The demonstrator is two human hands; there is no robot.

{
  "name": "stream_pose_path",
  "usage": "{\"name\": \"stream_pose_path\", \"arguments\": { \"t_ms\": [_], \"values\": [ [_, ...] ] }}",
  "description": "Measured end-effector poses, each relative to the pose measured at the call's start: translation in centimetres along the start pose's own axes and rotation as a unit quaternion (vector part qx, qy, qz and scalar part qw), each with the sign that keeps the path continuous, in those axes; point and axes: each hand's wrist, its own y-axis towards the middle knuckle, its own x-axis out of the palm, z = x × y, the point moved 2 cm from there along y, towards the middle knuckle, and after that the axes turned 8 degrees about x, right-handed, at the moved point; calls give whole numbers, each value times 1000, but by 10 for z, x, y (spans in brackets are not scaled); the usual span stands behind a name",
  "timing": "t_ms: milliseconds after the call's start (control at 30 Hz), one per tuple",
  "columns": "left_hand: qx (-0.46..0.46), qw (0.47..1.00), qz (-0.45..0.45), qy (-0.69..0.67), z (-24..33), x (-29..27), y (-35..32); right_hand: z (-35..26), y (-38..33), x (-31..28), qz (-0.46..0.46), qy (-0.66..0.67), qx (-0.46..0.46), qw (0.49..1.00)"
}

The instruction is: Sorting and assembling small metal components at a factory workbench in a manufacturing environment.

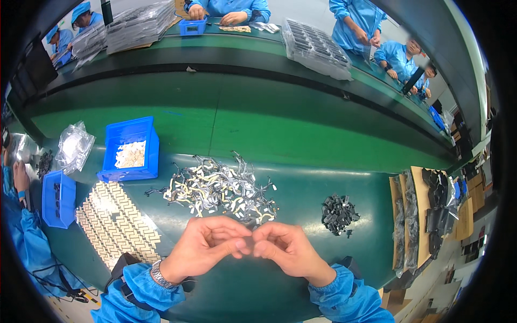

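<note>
1. At the near edge of the green bench, the left hand (207, 245) and the right hand (288, 250) are meeting fingertip to fingertip, both pinching narrow on one small dark part (252, 240); the part is sitting right between the thumbs and is mostly hidden, so I cannot tell its exact shape
2. Judging the step: fingers are pressing or seating the piece, so it is paying to keep the pinch close to the joint and the wrists level, pushing straight rather than twisting
3. Just beyond the hands, a loose heap of metal clips (218, 187) with cream strips is lying on the bench, near enough to reach without leaning
4. Off to the right, a smaller pile of black parts (338, 214) is sitting well apart from the heap
5. On the left, a sheet of small tan pads (116, 223) is lying beside a blue bin (129, 149) holding pale pieces
6. Across the belt, other people in blue coats are working at stacked clear trays (315, 47)
</note>
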Motion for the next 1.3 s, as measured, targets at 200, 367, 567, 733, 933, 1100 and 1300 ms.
{"name": "stream_pose_path", "arguments": {
  "t_ms": [200, 367, 567, 733, 933, 1100, 1300],
  "values": [
    [9, 1000, 9, 3, -3, 0, -1, 3, 0, 2, 35, -43, -23, 998],
    [19, 999, 8, 28, -8, -1, -2, 2, 2, 3, 41, -69, -34, 996],
    [107, 986, 28, 126, -2, 3, -6, 1, 0, 3, 12, -64, -2, 998],
    [176, 954, 14, 243, 7, 8, -3, 12, 2, 0, 21, -54, -21, 998],
    [242, 924, -2, 296, 8, 9, -7, 13, 3, 1, 22, -77, -22, 997],
    [215, 930, -7, 296, 9, 9, -3, 9, 5, -3, 24, -72, -35, 997],
    [75, 995, 57, 36, -2, 5, -7, -1, 7, -6, 2, -67, -75, 995]
  ]
}}
